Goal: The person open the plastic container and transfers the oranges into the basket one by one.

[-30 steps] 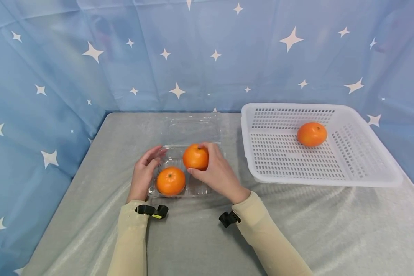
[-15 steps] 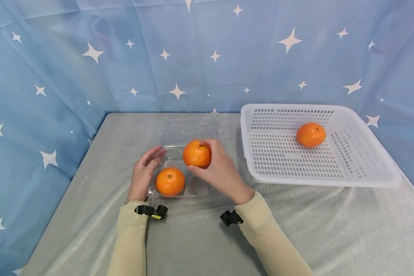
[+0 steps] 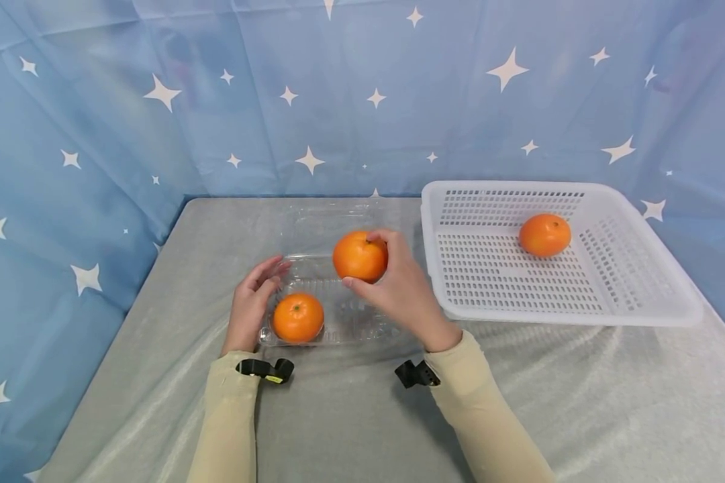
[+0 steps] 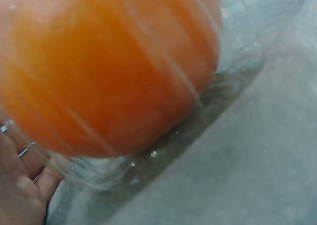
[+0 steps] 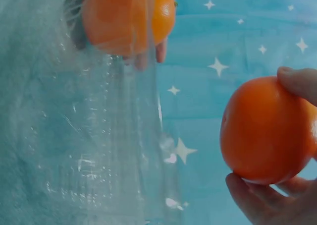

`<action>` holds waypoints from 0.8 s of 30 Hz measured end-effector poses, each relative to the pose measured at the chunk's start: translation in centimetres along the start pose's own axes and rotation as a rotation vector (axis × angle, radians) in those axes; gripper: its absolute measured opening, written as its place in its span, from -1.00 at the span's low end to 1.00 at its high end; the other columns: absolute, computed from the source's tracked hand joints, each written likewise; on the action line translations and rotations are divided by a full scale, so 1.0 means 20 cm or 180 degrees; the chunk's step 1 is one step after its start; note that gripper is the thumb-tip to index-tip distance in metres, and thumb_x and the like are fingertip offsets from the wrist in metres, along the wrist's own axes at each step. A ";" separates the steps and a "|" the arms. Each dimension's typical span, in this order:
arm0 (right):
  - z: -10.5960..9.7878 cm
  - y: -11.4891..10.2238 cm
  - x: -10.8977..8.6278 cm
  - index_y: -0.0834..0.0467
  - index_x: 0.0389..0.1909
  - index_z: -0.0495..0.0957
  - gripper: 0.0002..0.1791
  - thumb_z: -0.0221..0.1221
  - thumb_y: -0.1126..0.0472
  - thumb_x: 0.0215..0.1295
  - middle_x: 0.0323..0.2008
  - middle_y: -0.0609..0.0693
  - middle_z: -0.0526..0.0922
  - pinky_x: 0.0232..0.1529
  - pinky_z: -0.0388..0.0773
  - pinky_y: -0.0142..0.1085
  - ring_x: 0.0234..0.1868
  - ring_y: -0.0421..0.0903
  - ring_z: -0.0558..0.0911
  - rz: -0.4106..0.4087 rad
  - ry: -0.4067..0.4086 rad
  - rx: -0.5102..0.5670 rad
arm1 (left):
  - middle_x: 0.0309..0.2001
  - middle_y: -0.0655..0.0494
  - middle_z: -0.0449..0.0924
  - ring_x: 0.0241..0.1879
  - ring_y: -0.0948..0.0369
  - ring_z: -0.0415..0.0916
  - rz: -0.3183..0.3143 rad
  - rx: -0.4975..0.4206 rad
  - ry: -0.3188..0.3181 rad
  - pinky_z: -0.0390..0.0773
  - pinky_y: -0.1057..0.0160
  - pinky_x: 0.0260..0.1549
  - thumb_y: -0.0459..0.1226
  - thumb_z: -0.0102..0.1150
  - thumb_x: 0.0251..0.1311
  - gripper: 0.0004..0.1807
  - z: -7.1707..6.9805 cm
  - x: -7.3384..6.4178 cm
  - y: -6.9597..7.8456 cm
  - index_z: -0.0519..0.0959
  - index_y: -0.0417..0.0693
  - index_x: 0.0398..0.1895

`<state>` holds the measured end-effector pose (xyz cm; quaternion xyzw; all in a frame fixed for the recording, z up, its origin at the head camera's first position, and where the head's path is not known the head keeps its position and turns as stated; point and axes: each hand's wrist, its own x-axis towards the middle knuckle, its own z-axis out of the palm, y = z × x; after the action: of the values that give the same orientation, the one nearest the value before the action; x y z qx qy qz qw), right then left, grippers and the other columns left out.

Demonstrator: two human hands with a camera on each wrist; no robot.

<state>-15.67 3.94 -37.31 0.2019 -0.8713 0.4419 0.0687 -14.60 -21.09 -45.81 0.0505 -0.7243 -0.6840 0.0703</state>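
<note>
My right hand (image 3: 409,295) pinches an orange (image 3: 356,257) between thumb and fingers, held up above the right part of a clear plastic clamshell box (image 3: 353,322). In the right wrist view that orange (image 5: 265,131) hangs apart from the clear wall (image 5: 109,150). A second orange (image 3: 299,317) sits in the box's near left part; the left wrist view shows it large (image 4: 109,66) behind clear plastic. At the box's left side rests my left hand (image 3: 250,305), its fingers loosely bent by the wall. Whether they press on it is hard to tell.
Behind the box its clear lid (image 3: 332,225) stands folded back. On the right is a white perforated basket (image 3: 570,318) holding one orange (image 3: 545,235). A grey cloth (image 3: 326,429) covers the table, and a blue star-patterned curtain (image 3: 338,127) hangs behind.
My right hand has lifted the orange up out of the box and shifted it slightly right, toward the basket. The left hand and the other oranges have stayed where they were.
</note>
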 end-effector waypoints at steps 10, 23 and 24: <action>-0.06 0.01 0.01 0.07 0.02 0.16 -0.28 0.33 -0.03 -0.11 0.04 -0.01 0.32 -0.23 0.46 -0.25 -0.14 -0.13 0.43 -0.0153 0.0206 -0.0011 | 0.07 0.15 0.46 0.07 0.27 0.35 -0.0024 -0.0002 0.0012 0.30 0.11 0.03 -0.27 -0.09 0.27 -0.61 0.00 0.00 -0.01 0.37 0.09 0.18; -0.15 0.04 0.01 0.04 0.03 0.17 -0.26 0.34 -0.05 -0.14 -0.03 -0.04 0.33 -0.27 0.41 -0.24 -0.17 -0.15 0.39 0.0119 0.0352 0.0079 | 0.07 0.18 0.46 0.08 0.25 0.33 -0.0029 0.0014 -0.0001 0.28 0.09 0.04 -0.24 -0.09 0.28 -0.61 0.00 0.01 -0.01 0.36 0.11 0.18; -0.15 0.04 0.02 0.04 0.04 0.17 -0.25 0.34 -0.05 -0.14 -0.03 -0.04 0.33 -0.28 0.40 -0.24 -0.18 -0.15 0.39 0.0123 0.0358 0.0087 | 0.07 0.18 0.46 0.08 0.25 0.33 -0.0032 0.0014 0.0002 0.28 0.09 0.04 -0.24 -0.09 0.28 -0.61 0.00 0.01 -0.01 0.36 0.12 0.18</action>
<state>-16.48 6.76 -35.99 0.1608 -0.8637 0.4657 0.1063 -14.70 -21.19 -46.07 0.0546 -0.7256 -0.6827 0.0669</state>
